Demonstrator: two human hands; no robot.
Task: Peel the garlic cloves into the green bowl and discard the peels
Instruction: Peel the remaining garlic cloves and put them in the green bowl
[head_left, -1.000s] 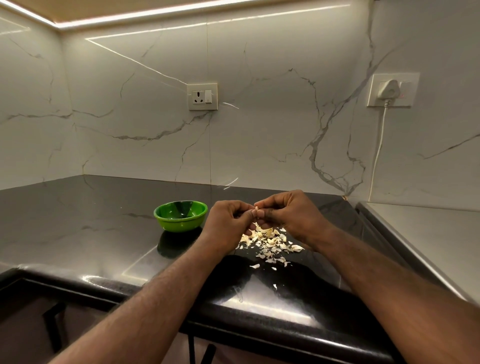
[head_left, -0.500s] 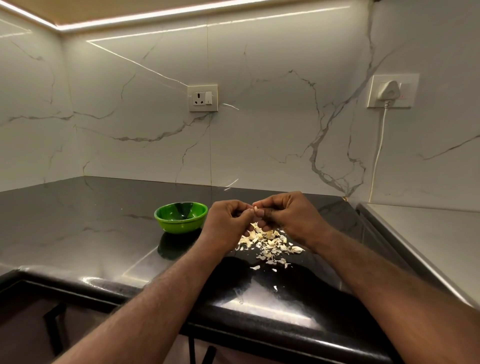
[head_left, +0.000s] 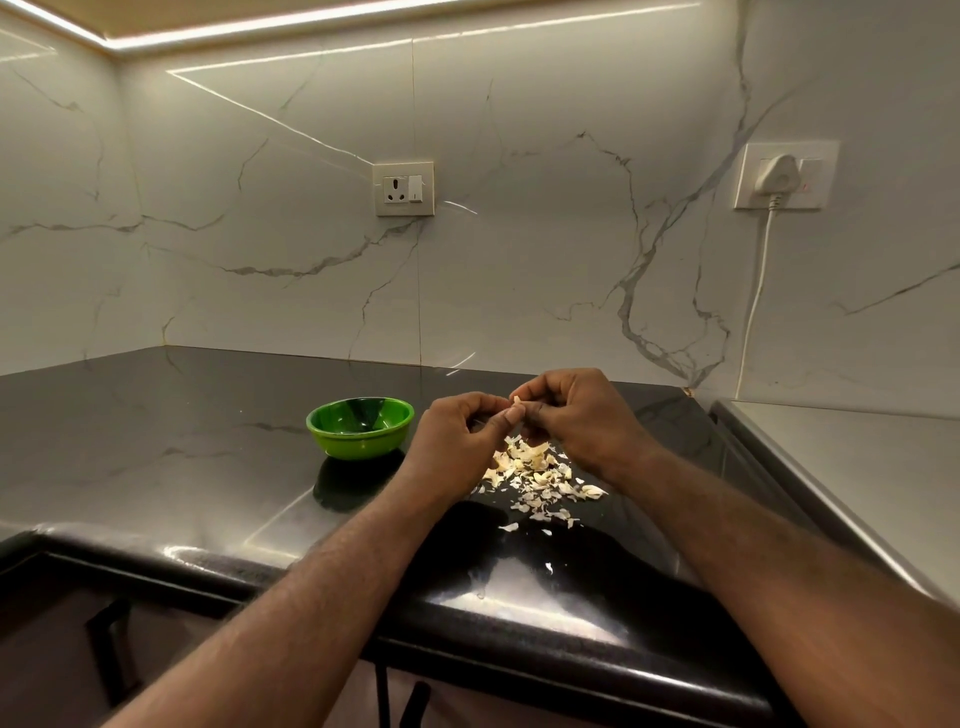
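Observation:
My left hand (head_left: 457, 441) and my right hand (head_left: 576, 415) meet above the black counter, fingertips together, pinching one small garlic clove (head_left: 517, 401) of which only a pale tip shows. Directly below the hands lies a heap of pale garlic peels (head_left: 540, 478), with a few loose flakes nearer the counter's front edge. The green bowl (head_left: 359, 427) stands on the counter just left of my left hand; its contents are hidden from this angle.
The black counter (head_left: 156, 457) runs into a corner with marble walls behind. A steel surface (head_left: 857, 467) adjoins it on the right. A wall socket (head_left: 404, 188) sits above the bowl; a white plug with its cord (head_left: 753, 312) hangs at right.
The hands stay together over the peel heap; the fingers shift slightly on the clove, and a little more of its pale tip shows.

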